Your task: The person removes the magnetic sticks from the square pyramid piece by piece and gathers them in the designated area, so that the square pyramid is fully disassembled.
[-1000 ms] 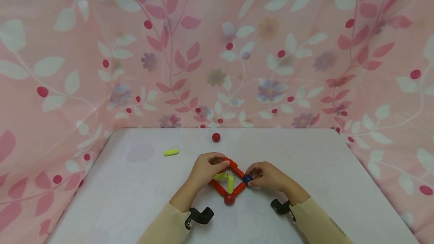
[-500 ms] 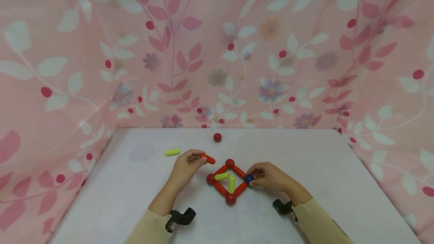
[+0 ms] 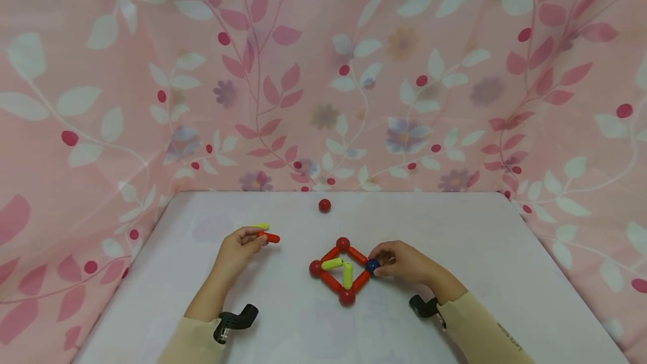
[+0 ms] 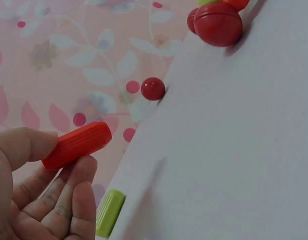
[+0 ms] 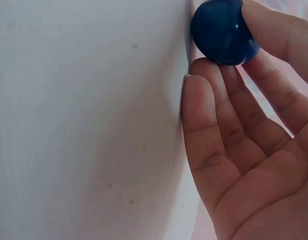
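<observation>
Between thumb and fingers my left hand [image 3: 240, 249] pinches a red rod [image 4: 78, 145], held over the left part of the table. A yellow-green rod [image 4: 110, 213] lies just behind that hand, partly covered by it in the head view. My right hand [image 3: 404, 263] grips a blue ball [image 5: 225, 32], the right corner of a diamond frame. Red rods [image 3: 331, 282] form the frame's sides, and red balls [image 3: 346, 297] sit at its other corners. Inside the diamond are two yellow-green rods [image 3: 347, 276], one reaching to the left ball and one to the front ball.
A loose red ball [image 3: 324, 205] rests near the back edge of the white table [image 3: 434, 212]. Behind the table hangs a pink floral cloth [image 3: 323, 100]. Black wrist mounts [image 3: 236, 319] stick out from both sleeves.
My left hand has drawn away from the diamond to the left, carrying the red rod. The back and left balls have come into view. My right hand stays at the blue ball.
</observation>
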{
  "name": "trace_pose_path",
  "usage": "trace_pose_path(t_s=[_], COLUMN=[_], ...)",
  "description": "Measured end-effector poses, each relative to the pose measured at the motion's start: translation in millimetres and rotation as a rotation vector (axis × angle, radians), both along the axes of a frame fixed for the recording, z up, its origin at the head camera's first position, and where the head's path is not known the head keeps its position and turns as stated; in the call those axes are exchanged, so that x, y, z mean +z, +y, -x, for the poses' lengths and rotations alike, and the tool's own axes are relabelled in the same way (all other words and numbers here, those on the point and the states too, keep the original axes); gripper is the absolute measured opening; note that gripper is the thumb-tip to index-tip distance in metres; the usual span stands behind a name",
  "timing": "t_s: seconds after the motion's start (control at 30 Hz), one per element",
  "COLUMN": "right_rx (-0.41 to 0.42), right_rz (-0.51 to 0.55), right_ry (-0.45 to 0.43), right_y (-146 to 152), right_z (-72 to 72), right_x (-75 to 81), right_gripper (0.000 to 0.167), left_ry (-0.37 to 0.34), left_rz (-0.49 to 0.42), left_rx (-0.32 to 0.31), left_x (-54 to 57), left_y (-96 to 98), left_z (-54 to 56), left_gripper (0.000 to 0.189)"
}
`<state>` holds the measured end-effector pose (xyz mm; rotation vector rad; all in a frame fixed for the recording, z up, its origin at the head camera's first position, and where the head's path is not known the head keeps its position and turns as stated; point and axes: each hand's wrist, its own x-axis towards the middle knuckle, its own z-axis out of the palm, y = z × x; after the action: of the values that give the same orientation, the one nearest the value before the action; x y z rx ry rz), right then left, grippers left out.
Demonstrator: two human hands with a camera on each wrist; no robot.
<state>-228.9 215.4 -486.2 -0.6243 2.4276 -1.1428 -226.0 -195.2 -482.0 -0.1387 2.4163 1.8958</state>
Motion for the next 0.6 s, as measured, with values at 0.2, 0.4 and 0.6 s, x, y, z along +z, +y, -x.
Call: trace_pose_path(t_s=[0.2,0.4,0.6], right_rx=[0.011,0.01,0.01], right_rz=[0.002,0.007,0.005], right_ry=[0.007,0.006,0.007], right_y=[1.9,2.5,3.8], right_z=[2.8,5.5,11.7], right_x=[1.2,2.6,1.7], right_gripper=[0.025,0.025,0.026], left_ry=[-0.055,-0.074,-0.08], left_rz=[0.141,0.217,0.35], left_rx=[0.081,0.088,0.1], left_x=[-4.1,-12.5,-13.3], left_y=[-20.1,-28.5,-29.8], left_z=[2.8,5.1,7.1], left_gripper=[0.037,0.035,0.03])
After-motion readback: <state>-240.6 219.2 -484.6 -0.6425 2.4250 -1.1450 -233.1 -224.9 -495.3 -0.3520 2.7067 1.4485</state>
